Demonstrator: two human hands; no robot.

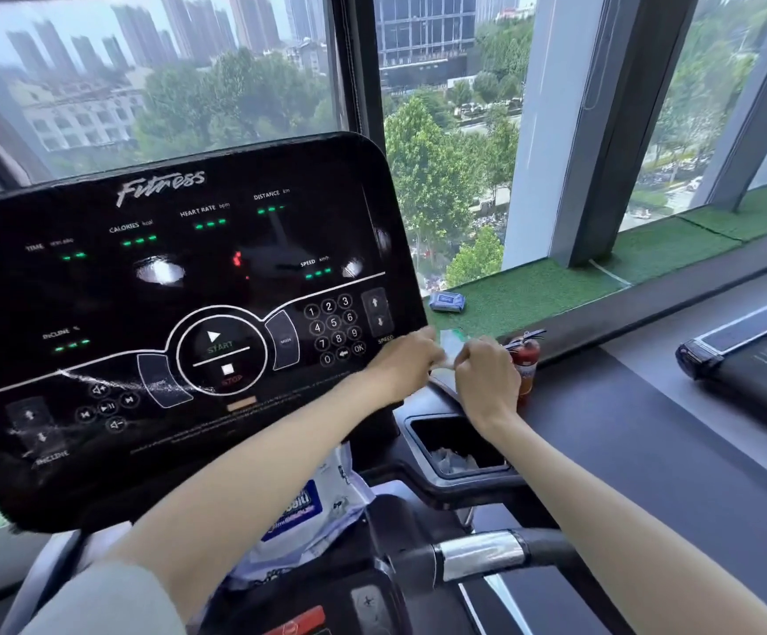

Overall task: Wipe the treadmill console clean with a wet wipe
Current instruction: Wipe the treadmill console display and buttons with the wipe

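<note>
The black treadmill console (pixel 180 323) fills the left half of the view, lit with green readouts and smeared with wet streaks near its lower left buttons. Just off its lower right corner, my left hand (pixel 407 364) and my right hand (pixel 487 375) both pinch a small pale wet wipe (pixel 450 343) stretched between them. Below the console lies a white and blue wet wipe packet (pixel 313 501), partly hidden by my left forearm.
A tray (pixel 423 440) right of the console holds a crumpled used wipe (pixel 455 460). A red fire extinguisher (pixel 526 359) stands behind my right hand. A blue wipe pack (pixel 446 301) lies on the green turf sill. A silver-banded handlebar (pixel 482 554) crosses below; another treadmill (pixel 748 350) sits at right.
</note>
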